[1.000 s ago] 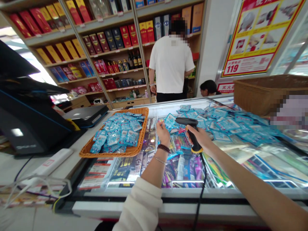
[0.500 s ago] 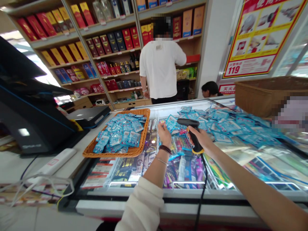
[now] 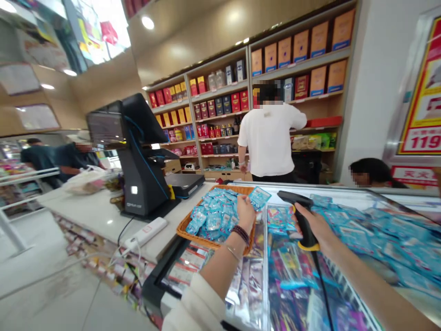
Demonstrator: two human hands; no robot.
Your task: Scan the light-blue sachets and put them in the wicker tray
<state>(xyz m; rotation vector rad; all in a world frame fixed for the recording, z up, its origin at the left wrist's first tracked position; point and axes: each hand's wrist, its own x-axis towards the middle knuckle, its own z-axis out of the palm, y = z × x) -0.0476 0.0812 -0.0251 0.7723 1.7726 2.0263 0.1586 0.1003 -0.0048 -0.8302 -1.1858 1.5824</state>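
My left hand (image 3: 245, 214) is closed on a blue packet (image 3: 260, 198) and hangs over the right side of an orange wicker basket (image 3: 193, 238). Several blue packets (image 3: 215, 214) fill that basket. My right hand (image 3: 308, 225) is wrapped round the handle of a black barcode scanner (image 3: 303, 220), whose head points left and whose cable hangs down. To the right of the scanner, a pile of blue packets (image 3: 375, 234) lies on the glass top of a freezer. Coloured packages (image 3: 292, 266) show through the glass below my hands.
A black checkout terminal (image 3: 141, 184), a flat scale (image 3: 186, 184) and a white power strip (image 3: 146, 233) stand on the counter (image 3: 99, 220) at the left. A person in a white shirt (image 3: 270, 140) faces the shelves behind. Another head (image 3: 374, 172) shows at the right.
The view has swung left and up. My left hand has moved from the freezer glass to over the basket's right side, with a packet in it. The scanner stays in my right hand.
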